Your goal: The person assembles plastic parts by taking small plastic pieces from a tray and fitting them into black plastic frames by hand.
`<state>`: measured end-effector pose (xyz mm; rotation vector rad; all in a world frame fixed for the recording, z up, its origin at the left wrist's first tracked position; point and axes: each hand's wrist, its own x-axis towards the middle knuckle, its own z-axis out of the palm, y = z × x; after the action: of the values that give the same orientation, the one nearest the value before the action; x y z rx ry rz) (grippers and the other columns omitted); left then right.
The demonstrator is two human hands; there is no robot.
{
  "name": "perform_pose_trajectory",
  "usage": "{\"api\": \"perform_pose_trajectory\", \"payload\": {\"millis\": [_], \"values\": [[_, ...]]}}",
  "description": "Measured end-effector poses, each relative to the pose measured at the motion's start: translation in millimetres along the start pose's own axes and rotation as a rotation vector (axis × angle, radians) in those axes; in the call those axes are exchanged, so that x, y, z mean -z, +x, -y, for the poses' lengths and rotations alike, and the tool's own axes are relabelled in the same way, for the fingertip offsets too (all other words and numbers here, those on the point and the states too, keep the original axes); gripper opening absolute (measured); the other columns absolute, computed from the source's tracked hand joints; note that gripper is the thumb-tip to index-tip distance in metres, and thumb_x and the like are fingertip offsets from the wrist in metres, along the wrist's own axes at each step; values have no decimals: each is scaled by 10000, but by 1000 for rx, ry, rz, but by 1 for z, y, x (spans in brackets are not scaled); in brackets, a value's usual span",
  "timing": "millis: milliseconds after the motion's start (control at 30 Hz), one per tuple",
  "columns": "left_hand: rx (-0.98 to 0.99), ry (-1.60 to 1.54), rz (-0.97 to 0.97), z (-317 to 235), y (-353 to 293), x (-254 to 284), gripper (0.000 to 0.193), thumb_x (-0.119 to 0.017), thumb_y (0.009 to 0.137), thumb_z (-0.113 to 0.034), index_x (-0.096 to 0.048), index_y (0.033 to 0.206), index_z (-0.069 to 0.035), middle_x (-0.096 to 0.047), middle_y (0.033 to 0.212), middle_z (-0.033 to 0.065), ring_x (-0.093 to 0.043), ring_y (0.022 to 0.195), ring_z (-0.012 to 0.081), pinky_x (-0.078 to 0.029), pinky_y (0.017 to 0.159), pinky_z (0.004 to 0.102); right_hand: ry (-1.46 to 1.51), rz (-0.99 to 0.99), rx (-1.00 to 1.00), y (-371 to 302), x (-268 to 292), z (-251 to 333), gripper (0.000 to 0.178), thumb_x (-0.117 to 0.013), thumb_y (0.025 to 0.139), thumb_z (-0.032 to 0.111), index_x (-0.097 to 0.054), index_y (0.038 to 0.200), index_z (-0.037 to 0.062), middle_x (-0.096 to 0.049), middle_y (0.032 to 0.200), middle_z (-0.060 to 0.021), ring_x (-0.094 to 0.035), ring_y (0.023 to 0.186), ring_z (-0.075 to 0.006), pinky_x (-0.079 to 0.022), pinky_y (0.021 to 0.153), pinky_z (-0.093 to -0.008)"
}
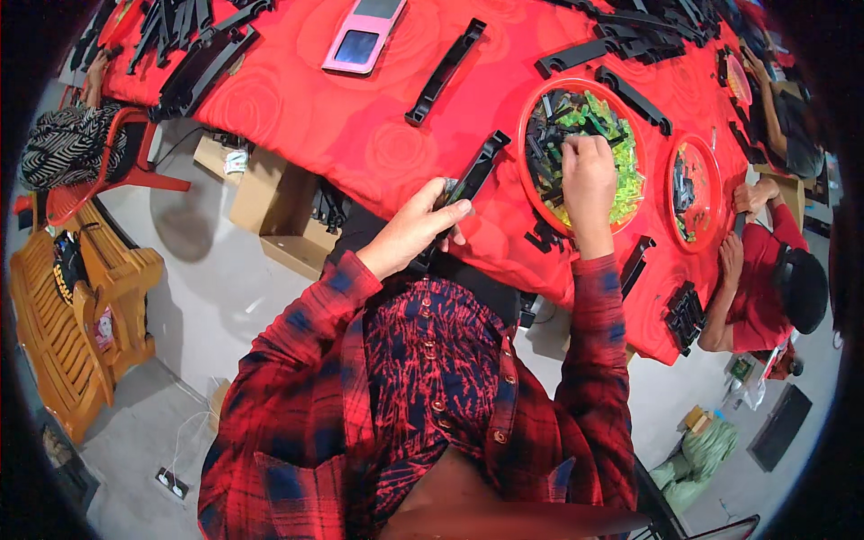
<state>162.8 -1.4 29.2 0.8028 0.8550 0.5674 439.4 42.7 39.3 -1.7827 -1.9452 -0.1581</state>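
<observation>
My left hand [420, 222] is closed around a long black plastic strip [480, 166] with a channel along it, held at a slant by the table's near edge. Inside a round red basket [525, 148], my right hand [589, 171] reaches down with its fingers drawn together. Small black pieces [544, 126] fill the basket's left part, and translucent yellow-green pieces [624, 184] its right. Whatever the right fingertips may hold is hidden. Another black strip [447, 72] lies on the red cloth beyond the left hand.
A pink device [363, 36] lies on the red tablecloth [270, 99]. Black strips [648, 40] pile up at the far side. A second red basket [673, 193] stands to the right, near a co-worker in red [765, 297]. Cardboard boxes [261, 193] stand below the table's left edge.
</observation>
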Motion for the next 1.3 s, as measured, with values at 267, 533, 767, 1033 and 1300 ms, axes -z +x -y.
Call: {"api": "perform_pose_trajectory", "payload": {"millis": [267, 533, 767, 1033, 1300], "values": [[1, -57, 10, 0, -5, 2, 354, -600, 1006, -277, -496, 1241, -34, -603, 1038, 41, -620, 772, 95, -484, 608, 230, 834, 157, -623, 2, 38, 30, 131, -596, 952, 136, -612, 928, 8, -673, 792, -81, -603, 632, -116, -435, 546, -254], [45, -354, 87, -9, -5, 1, 396, -734, 902, -151, -521, 1216, -38, -584, 888, 16, -568, 689, 80, -453, 570, 225, 1365, 550, -633, -27, 52, 72, 142, -637, 980, 142, -641, 1052, 21, -664, 883, -9, -572, 701, -44, -434, 607, -187], [23, -426, 130, -15, -8, -1, 431, -738, 886, -91, -532, 1260, -39, -599, 938, 17, -542, 681, 59, -438, 572, 205, 1343, 546, -623, -33, 48, 95, 180, -657, 943, 37, -636, 1121, 19, -641, 972, 7, -583, 828, -56, -492, 751, -212], [-27, -322, -8, -12, -12, -8, 414, -756, 873, -124, -508, 1198, -61, -601, 879, 10, -557, 679, 64, -433, 561, 213, 980, 518, -375, -43, 43, 106, 266, -664, 912, -6, -590, 1167, -8, -641, 957, -35, -589, 846, -74, -480, 736, -223], [-72, -314, -43, -12, -13, -13, 435, -756, 868, -117, -530, 1233, -52, -580, 902, -14, -530, 664, 52, -418, 555, 211, 1271, 418, -777, -49, 41, 109, 172, -684, 928, 51, -618, 1079, 1, -664, 956, -56, -598, 790, -82, -495, 678, -228]]}}
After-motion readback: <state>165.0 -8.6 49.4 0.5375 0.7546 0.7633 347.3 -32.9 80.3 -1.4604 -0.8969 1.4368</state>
